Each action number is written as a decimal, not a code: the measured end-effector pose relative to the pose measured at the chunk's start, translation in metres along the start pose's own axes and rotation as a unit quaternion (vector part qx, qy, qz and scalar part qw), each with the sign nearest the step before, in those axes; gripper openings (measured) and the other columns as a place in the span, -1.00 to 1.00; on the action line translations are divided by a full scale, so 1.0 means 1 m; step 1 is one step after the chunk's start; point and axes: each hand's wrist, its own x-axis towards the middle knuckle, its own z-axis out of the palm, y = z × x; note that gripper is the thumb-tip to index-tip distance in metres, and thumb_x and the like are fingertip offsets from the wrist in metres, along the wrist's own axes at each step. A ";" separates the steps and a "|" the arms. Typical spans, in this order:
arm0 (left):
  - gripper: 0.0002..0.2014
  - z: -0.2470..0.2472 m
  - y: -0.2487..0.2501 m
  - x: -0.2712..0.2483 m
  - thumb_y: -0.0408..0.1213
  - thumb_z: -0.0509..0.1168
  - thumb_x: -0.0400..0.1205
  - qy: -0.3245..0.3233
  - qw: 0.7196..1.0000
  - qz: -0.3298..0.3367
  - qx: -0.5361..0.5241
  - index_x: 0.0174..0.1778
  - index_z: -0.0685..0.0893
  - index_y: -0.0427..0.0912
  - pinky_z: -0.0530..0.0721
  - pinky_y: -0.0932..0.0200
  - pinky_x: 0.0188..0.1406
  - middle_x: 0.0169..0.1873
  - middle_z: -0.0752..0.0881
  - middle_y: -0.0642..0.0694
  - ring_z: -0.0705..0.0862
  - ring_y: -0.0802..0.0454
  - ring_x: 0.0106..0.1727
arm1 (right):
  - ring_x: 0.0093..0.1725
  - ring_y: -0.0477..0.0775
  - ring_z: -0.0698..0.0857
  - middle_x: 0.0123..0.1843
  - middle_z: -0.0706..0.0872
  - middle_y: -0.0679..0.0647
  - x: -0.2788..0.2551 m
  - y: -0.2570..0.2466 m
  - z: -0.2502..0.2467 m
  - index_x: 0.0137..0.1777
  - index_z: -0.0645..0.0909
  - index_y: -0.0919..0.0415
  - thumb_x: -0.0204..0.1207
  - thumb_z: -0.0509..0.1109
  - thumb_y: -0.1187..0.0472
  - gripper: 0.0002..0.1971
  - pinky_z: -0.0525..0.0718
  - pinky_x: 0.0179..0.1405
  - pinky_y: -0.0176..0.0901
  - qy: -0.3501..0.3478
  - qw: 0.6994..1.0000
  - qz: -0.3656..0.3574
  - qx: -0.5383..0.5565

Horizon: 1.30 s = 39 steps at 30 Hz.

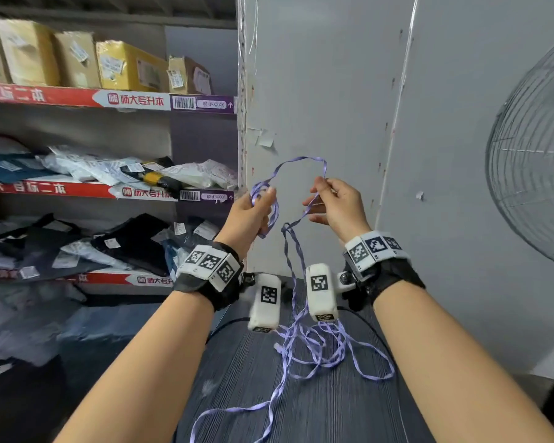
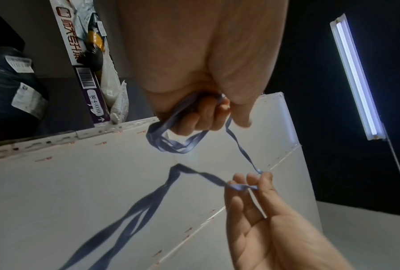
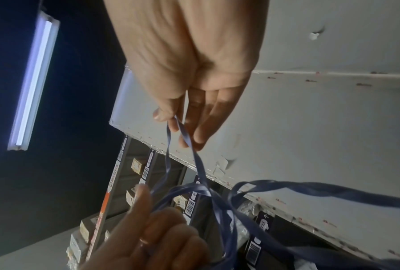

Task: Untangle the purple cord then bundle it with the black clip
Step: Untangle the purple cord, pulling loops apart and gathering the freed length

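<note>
The purple cord (image 1: 301, 161) arcs between my two raised hands. My left hand (image 1: 256, 207) grips several wound loops of the cord (image 2: 171, 144), fingers curled round them. My right hand (image 1: 325, 195) pinches a strand between thumb and forefinger, as the right wrist view shows at the cord (image 3: 171, 131). From the hands the cord drops into a loose tangle (image 1: 317, 346) on the dark striped table (image 1: 237, 362), with one end trailing toward the near edge. No black clip shows in any view.
Shelves (image 1: 109, 100) with boxes and bagged parcels stand at the left. A grey panel wall (image 1: 317, 91) rises right behind the hands. A standing fan (image 1: 531, 174) is at the far right. A thin black cable (image 1: 224, 324) crosses the table.
</note>
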 end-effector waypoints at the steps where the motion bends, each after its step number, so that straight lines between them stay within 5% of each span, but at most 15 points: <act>1: -0.61 -0.001 -0.006 -0.002 -0.22 0.25 0.69 -0.003 1.000 -0.002 0.010 -0.39 0.22 -0.03 0.23 0.29 -0.59 -0.64 0.26 0.12 0.20 0.15 -0.61 | -0.33 0.05 0.70 -0.29 0.72 0.14 -0.002 0.004 0.001 -0.18 0.57 0.21 0.64 0.26 0.09 -0.76 0.72 -0.42 -0.26 -0.006 1.000 0.015 0.017; 5: -0.57 -0.002 -0.021 -0.006 -0.33 0.35 0.61 -0.020 0.998 -0.017 0.062 -0.46 0.27 -0.01 0.27 0.29 -0.61 -0.66 0.32 0.08 0.24 0.15 -0.64 | -0.36 -0.05 0.67 -0.28 0.74 0.05 -0.004 0.021 0.006 -0.20 0.65 0.15 0.58 0.35 0.04 -0.79 0.59 -0.48 -0.34 -0.030 0.999 0.023 -0.010; 9: -0.62 -0.004 -0.029 -0.010 -0.38 0.39 0.57 -0.053 0.991 -0.018 0.120 -0.54 0.58 0.06 0.31 0.19 -0.46 -0.29 0.56 -0.21 0.34 0.13 -0.53 | -0.46 -0.12 0.47 -0.33 0.70 0.00 -0.002 0.035 0.016 -0.30 0.68 0.07 0.50 0.44 0.04 -0.81 0.42 -0.53 -0.46 -0.034 0.998 -0.002 -0.050; 15: -0.67 -0.016 -0.048 -0.004 -0.45 0.40 0.55 -0.009 0.991 -0.010 0.136 -0.33 0.35 -0.14 0.42 0.38 -0.53 -0.37 0.60 -0.09 0.47 0.30 -0.60 | -0.35 -0.04 0.63 -0.30 0.68 0.09 -0.001 0.047 0.033 -0.15 0.72 0.20 0.53 0.42 0.07 -0.81 0.56 -0.47 -0.35 -0.072 0.997 0.003 -0.004; 18: -0.66 -0.024 -0.051 -0.003 -0.50 0.37 0.56 0.020 0.995 -0.010 0.097 -0.36 0.36 -0.12 0.46 0.35 -0.52 -0.48 0.63 0.01 0.51 0.31 -0.60 | -0.17 0.07 0.73 -0.19 0.71 0.11 -0.007 0.061 0.040 -0.03 0.64 0.23 0.60 0.26 0.32 -0.88 0.76 -0.18 -0.13 -0.091 0.992 0.038 0.082; 21: -0.85 -0.032 -0.055 -0.001 -0.50 0.38 0.55 0.046 0.994 -0.009 0.094 -0.22 0.56 -0.21 0.54 0.34 -0.44 -0.45 0.74 0.06 0.65 0.28 -0.49 | -0.07 -0.04 0.70 -0.14 0.69 -0.01 -0.014 0.086 0.051 -0.09 0.54 0.12 0.45 0.26 0.54 -0.72 0.71 0.03 -0.11 -0.114 0.993 -0.004 -0.010; 23: -0.89 -0.035 -0.059 -0.001 -0.48 0.39 0.55 0.053 0.995 -0.015 0.088 -0.17 0.57 -0.29 0.53 0.26 -0.45 -0.35 0.72 -0.10 0.66 0.15 -0.44 | -0.02 -0.08 0.71 -0.08 0.71 -0.04 -0.019 0.100 0.060 -0.07 0.49 0.00 0.44 0.34 0.48 -0.68 0.68 0.08 -0.19 -0.145 0.987 -0.014 -0.062; 25: -0.73 -0.041 -0.066 -0.001 -0.47 0.38 0.56 0.072 0.994 -0.024 0.079 -0.33 0.43 -0.15 0.49 0.22 -0.50 -0.32 0.69 -0.17 0.63 0.09 -0.45 | 0.01 -0.04 0.73 -0.04 0.75 0.01 -0.022 0.114 0.071 0.01 0.50 -0.03 0.45 0.47 0.30 -0.73 0.68 0.05 -0.22 -0.157 0.986 0.004 -0.062; 32: -0.62 -0.061 -0.067 -0.004 -0.48 0.36 0.57 0.112 0.991 -0.030 0.072 -0.42 0.35 -0.07 0.45 0.36 -0.57 -0.67 0.53 0.17 0.44 0.30 -0.66 | -0.08 -0.04 0.73 -0.13 0.77 -0.05 -0.030 0.150 0.080 -0.04 0.73 0.09 0.50 0.45 0.22 -0.92 0.61 0.00 -0.30 -0.194 0.970 0.015 -0.144; 35: -0.59 -0.071 -0.071 -0.003 -0.46 0.33 0.60 0.149 0.986 -0.026 0.065 -0.46 0.33 -0.03 0.41 0.29 -0.46 -0.69 0.52 0.20 0.45 0.31 -0.65 | -0.14 0.02 0.76 -0.12 0.78 -0.03 -0.028 0.167 0.070 0.03 0.75 0.07 0.54 0.41 0.18 -0.87 0.61 -0.24 -0.44 -0.180 0.961 0.052 -0.203; 39: -0.59 -0.082 -0.077 -0.004 -0.47 0.31 0.61 0.181 0.982 -0.026 0.050 -0.45 0.38 0.04 0.40 0.30 -0.46 -0.59 0.51 0.14 0.43 0.28 -0.63 | -0.19 0.08 0.72 -0.14 0.77 0.01 -0.029 0.192 0.051 0.00 0.75 -0.03 0.57 0.35 0.14 -0.86 0.67 -0.14 -0.12 -0.184 0.929 0.119 -0.299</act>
